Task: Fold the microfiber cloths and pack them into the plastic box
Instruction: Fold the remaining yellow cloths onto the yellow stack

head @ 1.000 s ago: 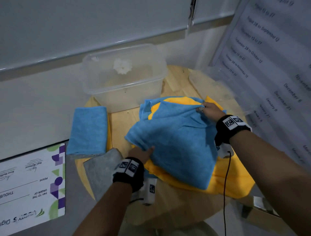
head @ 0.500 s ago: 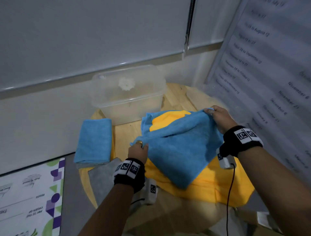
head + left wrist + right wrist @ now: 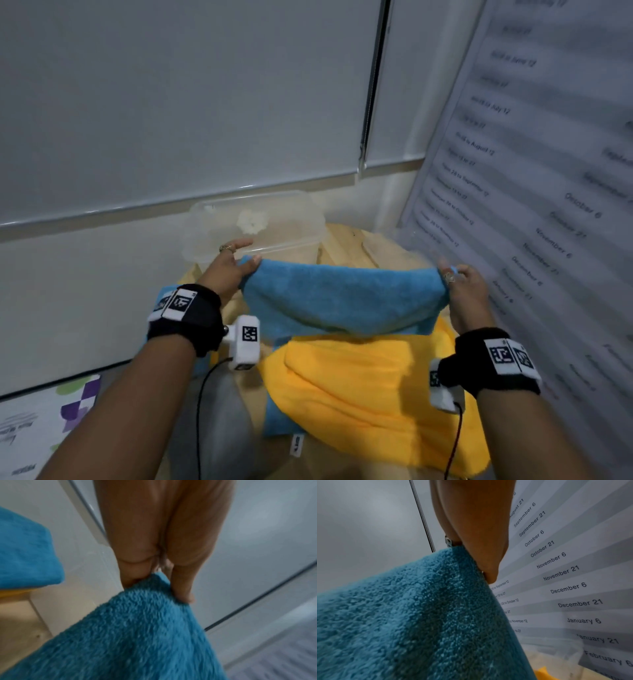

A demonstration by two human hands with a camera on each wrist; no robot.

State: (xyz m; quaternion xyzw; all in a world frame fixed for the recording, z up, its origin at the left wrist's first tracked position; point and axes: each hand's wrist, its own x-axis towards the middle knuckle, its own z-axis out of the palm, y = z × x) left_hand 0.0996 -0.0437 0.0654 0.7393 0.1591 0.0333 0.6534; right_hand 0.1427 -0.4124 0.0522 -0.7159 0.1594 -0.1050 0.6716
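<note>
A blue microfiber cloth [image 3: 342,298] hangs stretched in the air between my two hands. My left hand [image 3: 236,262] pinches its upper left corner [image 3: 154,582], and my right hand [image 3: 452,274] pinches the upper right corner [image 3: 467,555]. Beneath it a yellow cloth [image 3: 370,387] lies crumpled on the round wooden table [image 3: 346,240], with another blue cloth [image 3: 277,418] showing under its left side. The clear plastic box [image 3: 253,222] stands open at the back of the table, just behind my left hand.
A folded blue cloth [image 3: 25,553] lies at the table's left edge, and a grey cloth [image 3: 219,428] lies near the front left. A wall with a whiteboard [image 3: 171,102] stands close behind. A printed date chart [image 3: 548,171] leans at the right.
Both hands have lifted the blue cloth off the yellow one and pulled its top edge taut, moving up and apart. The yellow cloth is now uncovered.
</note>
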